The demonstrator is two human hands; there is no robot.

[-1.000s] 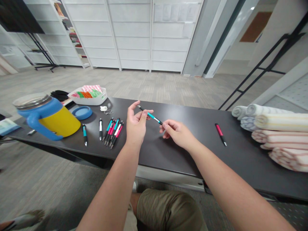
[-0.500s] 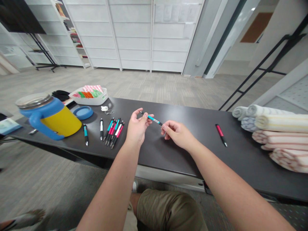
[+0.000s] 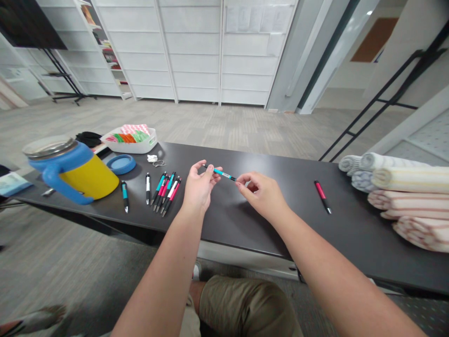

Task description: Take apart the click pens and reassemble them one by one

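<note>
Pinching a slim teal-and-black plastic pen by its two ends, left hand on one tip and right hand on the other, you hold it level just above the long black table, apparently working its barrel; any twist calls for firm, opposed fingertips.

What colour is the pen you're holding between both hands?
The pen is teal with black ends; the head view shows it best.
</note>
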